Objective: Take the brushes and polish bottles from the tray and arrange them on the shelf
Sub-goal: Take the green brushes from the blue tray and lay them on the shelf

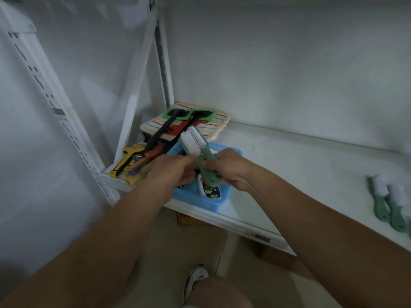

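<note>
A green brush with white bristles [195, 145] is held above the blue tray [195, 200], bristle end pointing up and away. My left hand [173, 168] pinches it just below the bristles. My right hand [229, 168] grips its handle, which may be two handles stacked. Inside the tray lies a white polish bottle with a dark label [208, 190], partly hidden by my hands. Two more green brushes [389, 202] lie side by side on the white shelf [300, 174] at the far right.
Behind the tray, long black tools with green heads [180, 117] rest on a striped cloth pad [213, 124]. Yellow and red tools [133, 161] are piled at the shelf's left end by the white upright [133, 101]. My foot [195, 283] is on the floor below.
</note>
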A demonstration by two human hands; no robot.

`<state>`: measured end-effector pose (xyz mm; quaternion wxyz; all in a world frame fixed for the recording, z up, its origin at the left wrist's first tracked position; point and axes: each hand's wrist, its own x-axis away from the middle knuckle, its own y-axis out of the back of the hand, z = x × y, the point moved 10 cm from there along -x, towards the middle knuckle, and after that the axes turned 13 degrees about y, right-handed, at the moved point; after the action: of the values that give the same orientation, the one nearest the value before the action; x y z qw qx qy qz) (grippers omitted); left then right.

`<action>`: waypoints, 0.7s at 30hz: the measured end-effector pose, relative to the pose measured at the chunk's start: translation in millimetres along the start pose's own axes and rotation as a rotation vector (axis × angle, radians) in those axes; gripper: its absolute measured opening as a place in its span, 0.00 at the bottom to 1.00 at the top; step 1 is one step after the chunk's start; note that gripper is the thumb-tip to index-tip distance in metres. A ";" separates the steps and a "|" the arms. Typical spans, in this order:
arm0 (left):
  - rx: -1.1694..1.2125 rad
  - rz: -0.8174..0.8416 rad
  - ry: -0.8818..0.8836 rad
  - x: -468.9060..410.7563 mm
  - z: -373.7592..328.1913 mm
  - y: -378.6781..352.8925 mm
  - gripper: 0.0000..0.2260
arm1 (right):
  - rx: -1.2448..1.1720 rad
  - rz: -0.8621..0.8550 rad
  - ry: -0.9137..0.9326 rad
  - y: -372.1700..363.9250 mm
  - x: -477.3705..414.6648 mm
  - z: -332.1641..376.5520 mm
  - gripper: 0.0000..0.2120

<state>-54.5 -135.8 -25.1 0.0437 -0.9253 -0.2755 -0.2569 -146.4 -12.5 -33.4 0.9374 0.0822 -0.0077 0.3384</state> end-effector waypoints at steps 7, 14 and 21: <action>0.143 0.037 0.048 13.2 8.6 -60.0 0.08 | -0.111 -0.202 0.045 38.0 41.0 -1.0 0.14; 0.080 0.294 0.223 46.1 48.8 -204.1 0.08 | -0.110 -0.602 0.032 207.4 149.6 -43.9 0.13; 0.012 0.510 0.361 79.9 105.4 -372.6 0.10 | -0.087 -0.961 -0.047 357.0 266.4 -100.4 0.11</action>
<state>-148.0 241.2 -98.9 0.1603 -0.9038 -0.0240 -0.3960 -172.1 442.5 -60.6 0.9898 0.0446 -0.0043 -0.1355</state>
